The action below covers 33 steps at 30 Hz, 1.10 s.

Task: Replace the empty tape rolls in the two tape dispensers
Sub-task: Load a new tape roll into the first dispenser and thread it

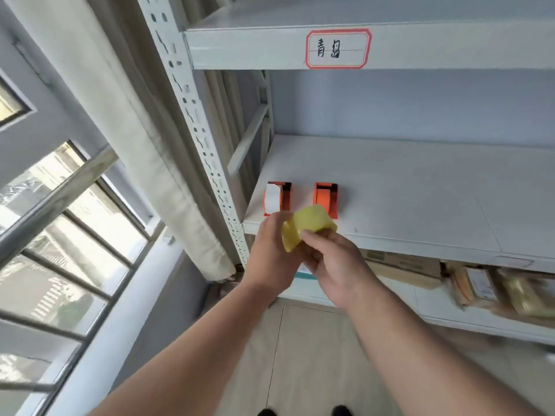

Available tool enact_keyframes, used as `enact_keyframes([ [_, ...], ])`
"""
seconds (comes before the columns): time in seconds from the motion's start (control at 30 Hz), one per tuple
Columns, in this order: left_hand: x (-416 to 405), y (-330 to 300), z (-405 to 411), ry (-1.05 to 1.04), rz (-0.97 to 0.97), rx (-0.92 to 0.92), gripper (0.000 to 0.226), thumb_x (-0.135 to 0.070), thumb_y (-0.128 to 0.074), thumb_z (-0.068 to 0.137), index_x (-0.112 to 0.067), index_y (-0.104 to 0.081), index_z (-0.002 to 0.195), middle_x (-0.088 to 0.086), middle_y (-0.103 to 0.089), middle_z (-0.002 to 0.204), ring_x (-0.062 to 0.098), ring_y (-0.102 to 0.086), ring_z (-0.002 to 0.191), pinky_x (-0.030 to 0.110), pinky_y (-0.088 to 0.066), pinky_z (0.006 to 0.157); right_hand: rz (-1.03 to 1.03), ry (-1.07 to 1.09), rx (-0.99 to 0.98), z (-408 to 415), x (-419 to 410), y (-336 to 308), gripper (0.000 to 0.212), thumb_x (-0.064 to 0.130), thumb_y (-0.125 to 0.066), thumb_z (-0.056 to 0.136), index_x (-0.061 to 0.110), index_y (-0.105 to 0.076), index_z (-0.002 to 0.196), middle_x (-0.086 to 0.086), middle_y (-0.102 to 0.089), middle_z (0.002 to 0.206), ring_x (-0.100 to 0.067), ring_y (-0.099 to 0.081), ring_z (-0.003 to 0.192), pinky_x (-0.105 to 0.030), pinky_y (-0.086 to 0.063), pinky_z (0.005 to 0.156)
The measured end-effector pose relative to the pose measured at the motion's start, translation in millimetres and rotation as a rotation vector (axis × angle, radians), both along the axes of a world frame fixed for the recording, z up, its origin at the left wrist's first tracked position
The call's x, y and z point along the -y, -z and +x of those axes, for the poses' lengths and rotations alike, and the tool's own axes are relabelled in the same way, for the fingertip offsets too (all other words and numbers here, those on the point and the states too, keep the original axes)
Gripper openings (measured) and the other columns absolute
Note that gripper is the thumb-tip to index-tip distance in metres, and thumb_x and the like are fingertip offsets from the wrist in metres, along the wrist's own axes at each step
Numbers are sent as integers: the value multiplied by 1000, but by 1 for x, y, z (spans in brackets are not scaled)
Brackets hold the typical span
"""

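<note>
Tape roll (307,228), yellowish, held just below the shelf edge at frame centre.
Both hands grip it: left hand (271,250) curled at its side, right hand (333,259) pinching from below. On the shelf (420,199) above, the left dispenser (277,198) carries a white roll, so seems done; the right dispenser (326,198) looks unfilled and remains.

The white shelf (420,199) carries two orange tape dispensers (277,199) (326,197) side by side.
</note>
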<state>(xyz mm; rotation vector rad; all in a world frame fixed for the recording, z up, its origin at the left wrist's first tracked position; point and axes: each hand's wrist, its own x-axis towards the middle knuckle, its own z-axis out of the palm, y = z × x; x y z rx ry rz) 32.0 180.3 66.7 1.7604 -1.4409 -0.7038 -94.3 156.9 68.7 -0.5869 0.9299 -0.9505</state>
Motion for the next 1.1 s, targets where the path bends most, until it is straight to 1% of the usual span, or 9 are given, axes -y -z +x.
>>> enact_keyframes([
  [0.07,10,3,12,66,-37,26,52,-21,-76,85,-27,-56,133,-5,-60,125,15,-57,113,27,-46,91,8,24,-152,0,-3,0,7,18,-70,99,14,-74,102,-3,-79,97,-20,-72,97,-32,-54,91],
  [0.2,29,-1,32,256,-10,78,59,2,-68,80,-21,-58,134,-4,-58,128,12,-51,112,19,-37,91,-20,369,-651,-30,0,10,47,45,-60,100,14,-60,64,1,-65,59,-27,-60,64,-49,-57,75],
  [0.27,42,-4,34,376,28,112,63,7,-62,79,-21,-58,135,-3,-57,129,16,-53,114,22,-39,91,-120,435,-762,-45,8,16,46,45,-53,100,17,-60,65,0,-66,67,-28,-61,71,-57,-56,83],
  [0.37,61,-3,26,538,51,133,65,12,-57,79,-20,-58,136,-3,-56,127,18,-54,113,16,-41,82,-184,157,-689,-50,23,15,49,55,-50,99,15,-77,92,-7,-80,100,-30,-73,106,-53,-53,104],
  [0.47,81,0,14,635,72,118,66,14,-53,80,-19,-58,137,-4,-55,126,14,-53,113,3,-41,83,-166,-130,-661,-56,36,14,70,68,-54,85,3,-74,105,-26,-73,116,-45,-66,118,-61,-47,112],
  [0.63,109,10,-3,693,117,113,73,18,-45,82,-23,-60,140,-8,-55,145,12,-51,132,3,-36,98,-56,-133,-484,-81,60,22,37,32,-60,105,-1,-73,117,-23,-77,117,-39,-73,113,-51,-55,107],
  [0.77,132,18,-15,666,142,150,82,19,-43,84,-32,-57,148,-6,-48,160,11,-43,146,15,-32,113,-39,-133,-401,-91,80,34,21,16,-62,104,2,-75,112,-17,-80,107,-29,-75,99,-49,-56,103],
  [0.9,156,38,-11,459,245,-14,84,13,-49,89,-32,-38,160,-3,-46,161,14,-41,150,29,-36,119,-22,-37,-356,-98,110,45,21,4,-57,104,0,-73,118,-20,-77,115,-25,-72,99,-32,-60,89],
  [1.1,186,87,-5,4,365,-88,45,-19,-56,106,-17,-51,150,1,-59,150,21,-60,133,24,-49,94,102,132,-234,-107,152,53,18,3,-57,104,10,-73,106,-4,-84,93,-18,-75,92,-30,-54,89],
])
